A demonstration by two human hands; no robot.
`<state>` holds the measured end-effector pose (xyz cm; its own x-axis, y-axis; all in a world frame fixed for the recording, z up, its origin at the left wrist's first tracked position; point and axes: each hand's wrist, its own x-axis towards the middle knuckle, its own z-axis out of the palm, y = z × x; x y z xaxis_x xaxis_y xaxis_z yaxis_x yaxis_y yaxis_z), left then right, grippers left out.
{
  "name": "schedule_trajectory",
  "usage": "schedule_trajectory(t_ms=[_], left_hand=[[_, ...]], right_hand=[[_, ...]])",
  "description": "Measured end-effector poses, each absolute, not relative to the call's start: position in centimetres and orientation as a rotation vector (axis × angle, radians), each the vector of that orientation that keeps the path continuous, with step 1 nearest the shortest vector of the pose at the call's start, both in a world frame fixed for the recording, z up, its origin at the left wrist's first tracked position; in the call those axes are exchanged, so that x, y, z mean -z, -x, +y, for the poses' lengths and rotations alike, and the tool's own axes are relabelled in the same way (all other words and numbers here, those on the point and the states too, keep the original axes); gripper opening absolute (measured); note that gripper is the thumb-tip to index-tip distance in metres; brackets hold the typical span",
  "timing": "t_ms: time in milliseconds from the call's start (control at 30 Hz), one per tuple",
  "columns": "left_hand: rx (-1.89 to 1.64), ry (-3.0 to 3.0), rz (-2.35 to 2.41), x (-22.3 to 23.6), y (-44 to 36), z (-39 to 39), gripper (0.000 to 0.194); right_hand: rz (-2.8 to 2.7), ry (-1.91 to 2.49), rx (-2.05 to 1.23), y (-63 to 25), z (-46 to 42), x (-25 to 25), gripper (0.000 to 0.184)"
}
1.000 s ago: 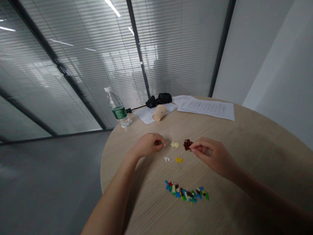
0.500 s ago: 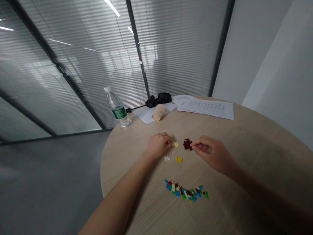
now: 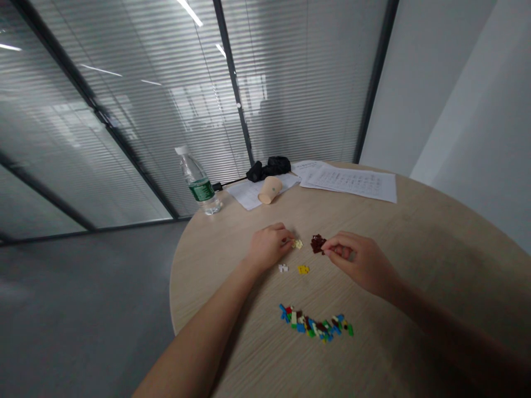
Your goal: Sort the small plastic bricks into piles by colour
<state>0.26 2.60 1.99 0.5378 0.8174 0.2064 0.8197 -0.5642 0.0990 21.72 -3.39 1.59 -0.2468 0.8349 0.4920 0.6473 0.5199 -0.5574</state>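
On the round table my left hand (image 3: 270, 244) rests with curled fingers, their tips at a small cluster of cream bricks (image 3: 298, 244). What the left fingers hold, if anything, is hidden. My right hand (image 3: 359, 257) is pinched at the right edge of a pile of dark brown bricks (image 3: 317, 243); anything between its thumb and fingertips is too small to make out. Nearer to me lie a few white bricks (image 3: 283, 268) and a little group of yellow bricks (image 3: 303, 270). A curved heap of mixed blue, green, red, cream and brown bricks (image 3: 315, 326) lies closest to me.
At the far left edge of the table (image 3: 398, 354) stands a water bottle (image 3: 202, 189). A paper cup (image 3: 270, 190) lies on its side on a sheet, beside a black bundle (image 3: 277, 166). Printed papers (image 3: 352, 182) lie at the back right. Glass panels with blinds (image 3: 307, 83) rise behind.
My right hand's thumb and fingertips have closed slightly at the brown pile's edge. The left hand and the brick groups have stayed in place.
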Motion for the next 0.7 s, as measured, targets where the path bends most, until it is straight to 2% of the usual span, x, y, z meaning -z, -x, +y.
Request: schedule_trajectory(t_ms=[300,500,700], left_hand=[[0.391,2.849,-1.414,-2.8,-0.4,2.1,0.016],[0.312,3.094,-1.166,-3.4,-0.2,1.7,0.016],[0.248,3.063,-1.17,-3.6,-0.3,1.6,0.019]], right_hand=[[-2.105,1.218,-0.323,-21.9,-3.2,-1.3,0.011],[-2.396,0.931,-0.566,-20.7,-4.9,-1.6,0.009],[-2.532,0.773,-0.664,-18.8,-6.8,-1.6,0.018]])
